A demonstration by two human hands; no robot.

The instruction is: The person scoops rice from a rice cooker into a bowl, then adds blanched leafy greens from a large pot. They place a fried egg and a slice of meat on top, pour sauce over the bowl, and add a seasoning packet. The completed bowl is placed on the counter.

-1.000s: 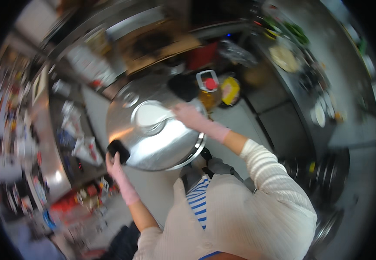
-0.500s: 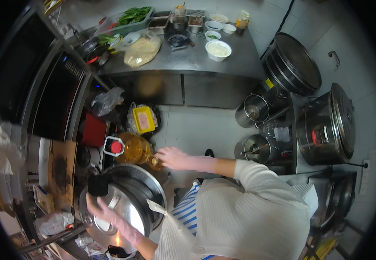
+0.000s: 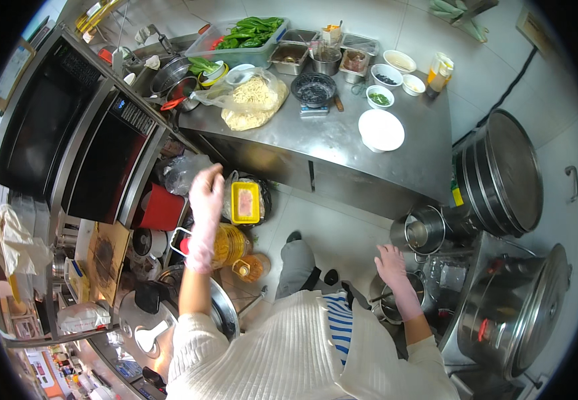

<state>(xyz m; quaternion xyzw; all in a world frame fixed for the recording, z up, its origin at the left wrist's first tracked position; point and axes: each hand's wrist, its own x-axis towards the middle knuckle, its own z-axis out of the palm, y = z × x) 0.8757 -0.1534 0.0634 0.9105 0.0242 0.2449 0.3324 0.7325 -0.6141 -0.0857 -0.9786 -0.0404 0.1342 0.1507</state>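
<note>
My left hand (image 3: 207, 192), in a thin pinkish glove, hangs over the gap beside the shelving, above the oil jugs. Its fingers are loosely bent, with nothing visible in them. Below it, partly covered by my forearm, stands a large jug of yellow oil (image 3: 231, 245), with a smaller amber jug (image 3: 252, 267) beside it. My right hand (image 3: 392, 264), gloved alike, is held out with fingers apart and empty. It is above and beside a steel pot (image 3: 377, 293) with a handle in it. A yellow tray (image 3: 246, 203) with pink contents lies right of my left hand.
A steel counter (image 3: 329, 143) ahead holds a bag of noodles (image 3: 252, 107), a dark bowl on a scale (image 3: 314, 90), a white bowl (image 3: 381, 130) and green peppers (image 3: 252, 31). Tall lidded pots (image 3: 502, 320) line the right; ovens (image 3: 106, 157) and a lidded pot (image 3: 144, 327) are left.
My body has turned and shifted toward the counter. My right hand has left the small jug and swung to the right; my left hand has moved off the pot lid, forward past the jugs.
</note>
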